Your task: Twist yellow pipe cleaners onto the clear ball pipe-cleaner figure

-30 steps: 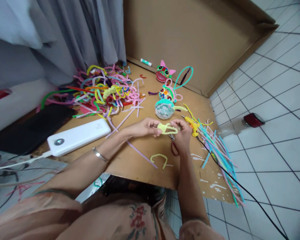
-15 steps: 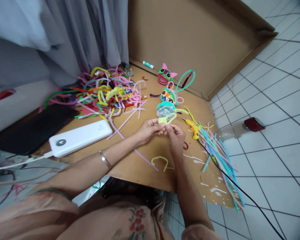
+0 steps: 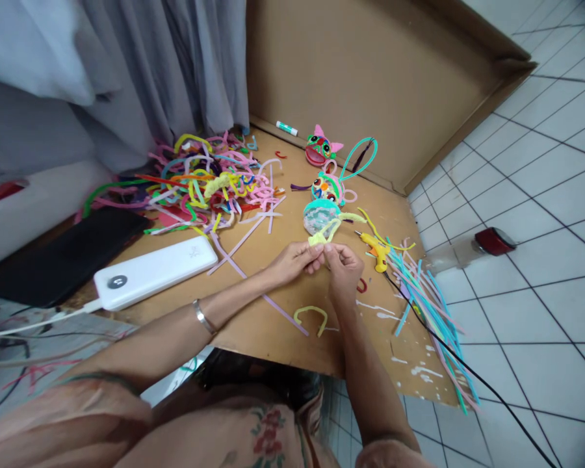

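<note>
Both my hands meet over the middle of a cardboard sheet (image 3: pixel 283 325). My left hand (image 3: pixel 295 258) and my right hand (image 3: pixel 344 265) pinch the same bent yellow pipe cleaner (image 3: pixel 325 233), fingers closed on its lower end. The loop of it rises toward a round teal and white pipe-cleaner ball (image 3: pixel 318 216) just beyond my fingers. A second curved yellow piece (image 3: pixel 311 314) lies on the cardboard below my hands. A small red hook (image 3: pixel 362 285) lies beside my right wrist.
A tangled heap of coloured pipe cleaners (image 3: pixel 209 182) sits at the back left. Two finished pipe-cleaner faces (image 3: pixel 322 146) stand behind the ball. A yellow glue gun (image 3: pixel 376 249) with black cord and a bundle of straight pipe cleaners (image 3: pixel 429 305) lie right. A white power bank (image 3: pixel 156 272) lies left.
My hands have moved closer together and a little away from me. The yellow pipe cleaner, held flat between them a second ago, now stands up as a narrow loop near the ball.
</note>
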`<state>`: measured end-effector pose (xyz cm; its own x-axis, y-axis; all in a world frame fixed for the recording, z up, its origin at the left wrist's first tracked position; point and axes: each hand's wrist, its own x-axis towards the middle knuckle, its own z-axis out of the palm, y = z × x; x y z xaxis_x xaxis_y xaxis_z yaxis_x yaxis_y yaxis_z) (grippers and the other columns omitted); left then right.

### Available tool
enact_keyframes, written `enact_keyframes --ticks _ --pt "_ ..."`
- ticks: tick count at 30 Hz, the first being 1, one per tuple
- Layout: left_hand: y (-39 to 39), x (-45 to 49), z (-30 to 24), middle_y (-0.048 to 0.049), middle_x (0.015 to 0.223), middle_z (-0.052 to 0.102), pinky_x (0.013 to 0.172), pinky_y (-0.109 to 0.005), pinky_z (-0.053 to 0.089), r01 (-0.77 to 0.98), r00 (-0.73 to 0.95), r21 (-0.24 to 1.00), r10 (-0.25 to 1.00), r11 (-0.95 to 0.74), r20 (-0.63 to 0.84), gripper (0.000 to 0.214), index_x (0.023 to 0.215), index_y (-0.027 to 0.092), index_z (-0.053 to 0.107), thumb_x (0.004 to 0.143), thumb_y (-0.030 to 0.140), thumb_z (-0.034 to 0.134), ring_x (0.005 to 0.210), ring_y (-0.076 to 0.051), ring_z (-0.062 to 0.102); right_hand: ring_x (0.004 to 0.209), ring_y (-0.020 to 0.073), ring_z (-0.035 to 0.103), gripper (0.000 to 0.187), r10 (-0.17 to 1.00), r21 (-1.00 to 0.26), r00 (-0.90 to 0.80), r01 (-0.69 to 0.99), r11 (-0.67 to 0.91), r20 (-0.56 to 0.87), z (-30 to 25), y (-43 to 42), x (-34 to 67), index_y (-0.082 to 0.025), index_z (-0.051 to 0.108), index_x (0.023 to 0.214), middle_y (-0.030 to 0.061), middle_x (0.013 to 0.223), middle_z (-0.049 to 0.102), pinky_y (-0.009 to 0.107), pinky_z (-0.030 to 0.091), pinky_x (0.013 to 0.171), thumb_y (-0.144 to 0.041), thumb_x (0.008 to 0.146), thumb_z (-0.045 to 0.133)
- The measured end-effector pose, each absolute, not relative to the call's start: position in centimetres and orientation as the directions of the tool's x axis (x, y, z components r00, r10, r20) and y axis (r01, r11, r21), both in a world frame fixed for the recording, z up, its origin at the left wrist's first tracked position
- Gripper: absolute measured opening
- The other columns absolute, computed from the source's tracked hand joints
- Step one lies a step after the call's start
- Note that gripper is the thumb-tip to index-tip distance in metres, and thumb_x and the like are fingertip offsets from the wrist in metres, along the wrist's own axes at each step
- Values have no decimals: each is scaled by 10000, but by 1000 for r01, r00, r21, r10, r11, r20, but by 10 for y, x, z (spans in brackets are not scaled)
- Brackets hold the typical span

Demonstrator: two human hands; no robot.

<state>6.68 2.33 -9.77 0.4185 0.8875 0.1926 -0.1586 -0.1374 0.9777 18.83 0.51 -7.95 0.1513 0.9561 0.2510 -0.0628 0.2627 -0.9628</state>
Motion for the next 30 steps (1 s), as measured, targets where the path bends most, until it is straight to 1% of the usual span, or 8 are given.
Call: enact_keyframes --ticks 2,5,8,10,13,18,21,30 --pt "23 64 -96 -15 639 556 587 -242 398 -90 448 980 872 -176 198 586 711 135 565 863 670 382 589 -110 502 438 83 469 246 959 -966 152 -69 250 238 -81 6 189 -173 601 656 -62 467 510 225 414 501 -388 765 649" --pt "25 59 -92 -2 653 536 595 -231 381 -30 360 970 903 -242 236 541 748 134 575 869 638 419 623 -110 488 456 69 445 250 944 -971 226 34 239 240 -81 6 192 -155 635 680 -55 505 538 209 379 492 -397 733 663" --pt "32 55 -90 8 695 566 610 -215 387 -131 231 962 937 -238 263 455 903 132 620 819 576 570 629 -97 488 473 59 409 264 917 -958 291 170 231 272 -78 5 193 -137 657 685 -46 529 554 197 337 479 -399 706 668" --pt "35 55 -89 -9 758 621 654 -218 418 -222 193 952 948 -209 253 480 988 128 639 739 535 686 665 -103 531 491 67 423 269 906 -941 296 243 237 304 -76 4 191 -133 664 685 -35 540 571 200 349 487 -401 708 655" --pt "37 56 -87 -32 791 668 684 -229 438 -281 182 943 955 -176 233 489 947 119 682 651 498 768 689 -115 562 516 83 459 282 897 -921 292 307 241 332 -74 2 189 -133 675 697 -17 562 603 205 374 500 -412 716 639" --pt "35 57 -83 -3 665 639 555 -216 409 -274 188 950 961 -147 203 455 914 121 716 634 474 780 537 -79 484 473 71 408 291 895 -914 297 333 230 333 -77 3 192 -134 684 685 -35 512 551 198 331 461 -420 714 642" --pt "35 57 -84 -4 660 638 541 -215 415 -290 208 949 959 -126 191 479 930 115 720 615 468 793 522 -75 482 456 66 389 279 890 -910 299 337 240 345 -78 4 193 -136 686 678 -39 503 543 197 319 448 -411 709 651" --pt "32 57 -81 -27 731 671 543 -206 417 -290 194 950 965 -115 176 450 903 119 745 597 443 808 574 -82 483 519 106 535 247 885 -905 281 324 276 371 -75 0 188 -152 692 700 2 589 671 214 436 499 -396 708 652"
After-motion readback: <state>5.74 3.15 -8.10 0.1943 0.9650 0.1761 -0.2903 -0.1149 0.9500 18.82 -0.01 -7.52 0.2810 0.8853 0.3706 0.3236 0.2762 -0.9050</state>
